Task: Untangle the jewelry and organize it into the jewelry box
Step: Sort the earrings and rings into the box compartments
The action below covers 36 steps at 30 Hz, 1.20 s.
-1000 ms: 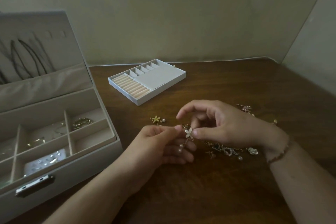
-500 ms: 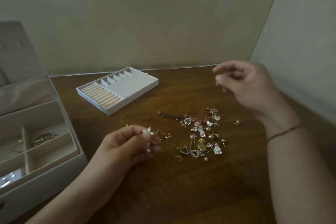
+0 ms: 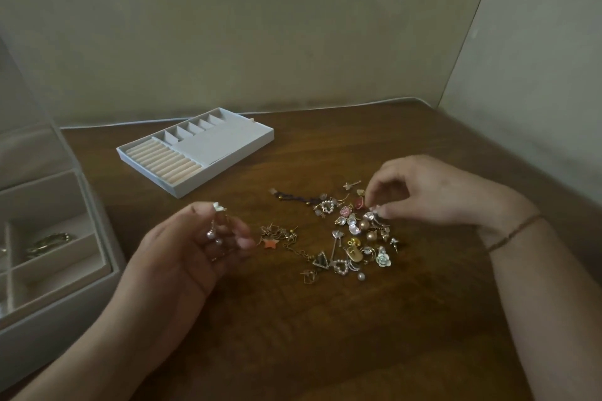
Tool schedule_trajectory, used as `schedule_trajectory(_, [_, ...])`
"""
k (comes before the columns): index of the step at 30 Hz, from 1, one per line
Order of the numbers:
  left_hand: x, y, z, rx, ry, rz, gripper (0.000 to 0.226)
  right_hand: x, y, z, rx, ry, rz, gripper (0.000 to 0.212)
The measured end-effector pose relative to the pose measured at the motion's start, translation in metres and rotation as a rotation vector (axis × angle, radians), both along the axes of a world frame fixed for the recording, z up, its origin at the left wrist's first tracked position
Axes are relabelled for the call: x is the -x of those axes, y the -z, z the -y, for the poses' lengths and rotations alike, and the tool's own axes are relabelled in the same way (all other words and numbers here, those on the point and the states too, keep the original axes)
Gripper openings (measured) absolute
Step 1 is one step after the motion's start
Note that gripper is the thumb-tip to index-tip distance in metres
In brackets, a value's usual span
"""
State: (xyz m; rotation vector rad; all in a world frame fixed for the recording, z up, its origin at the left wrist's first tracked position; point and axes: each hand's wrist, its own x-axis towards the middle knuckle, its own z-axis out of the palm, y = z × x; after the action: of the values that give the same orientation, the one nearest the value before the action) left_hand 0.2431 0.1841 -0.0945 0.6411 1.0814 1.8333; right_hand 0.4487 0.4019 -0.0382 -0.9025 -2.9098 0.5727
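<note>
Right hand (image 3: 420,192) has left the earring (image 3: 216,225), now pinched by left hand (image 3: 192,247) alone, and pinches into the pile (image 3: 345,238); separation apparently achieved.

Dim warm light, soft focus, left hand (image 3: 192,247) blurred, wide-angle edge bend

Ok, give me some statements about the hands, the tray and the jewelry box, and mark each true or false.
1. The left hand holds a white flower earring with pearl drops. True.
2. The right hand rests flat on bare wood. False: its fingertips reach into the jewelry pile.
3. The ring tray sits inside the jewelry box. False: it lies apart on the table.
4. The jewelry box stands open. True.
</note>
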Motion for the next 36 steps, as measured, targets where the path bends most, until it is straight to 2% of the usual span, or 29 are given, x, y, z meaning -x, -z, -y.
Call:
schedule_trajectory(1, [-0.002,-0.001,-0.001,0.01,-0.026,0.025,0.017,-0.001,-0.002,0.005,0.062,-0.046,-0.027,0.015])
schedule_trajectory(3, [-0.003,-0.002,-0.003,0.01,-0.059,0.058,0.016,-0.003,-0.008,0.013,0.188,-0.129,-0.049,0.012])
schedule_trajectory(6, [-0.002,-0.003,-0.003,-0.016,-0.067,0.058,0.014,-0.006,-0.013,0.019,0.3,-0.138,0.093,0.007])
schedule_trajectory(9, [0.0,-0.001,-0.003,-0.03,-0.078,0.078,0.017,-0.006,-0.012,0.021,0.238,-0.045,0.317,0.013])
schedule_trajectory(12, [0.001,-0.004,-0.001,-0.061,-0.076,0.099,0.024,0.005,-0.005,0.024,0.168,0.034,0.375,0.021])
schedule_trajectory(17, [-0.001,-0.011,0.0,-0.139,-0.088,0.127,0.027,0.009,-0.003,0.025,0.03,0.105,0.43,0.014])
schedule_trajectory(21, [0.004,-0.009,0.0,-0.211,-0.116,0.093,0.021,0.002,-0.008,0.02,-0.024,0.103,0.353,0.014])
schedule_trajectory(26, [0.005,-0.01,0.001,-0.249,-0.18,-0.032,0.025,0.035,0.007,0.049,-0.208,-0.056,-0.235,0.005])
schedule_trajectory(27, [0.004,-0.011,0.002,-0.256,-0.186,-0.04,0.026,0.044,0.012,0.057,-0.209,-0.091,-0.251,0.012])
schedule_trajectory(31, [0.007,-0.013,0.003,-0.254,-0.205,-0.064,0.024,0.069,0.032,0.074,-0.244,-0.11,-0.098,0.03])
schedule_trajectory(34, [0.01,-0.013,0.003,-0.266,-0.209,-0.037,0.021,0.076,0.036,0.079,-0.286,-0.114,-0.048,0.033])
schedule_trajectory(36, [0.011,-0.013,0.003,-0.268,-0.202,-0.028,0.021,0.072,0.034,0.079,-0.257,-0.116,-0.006,0.028])
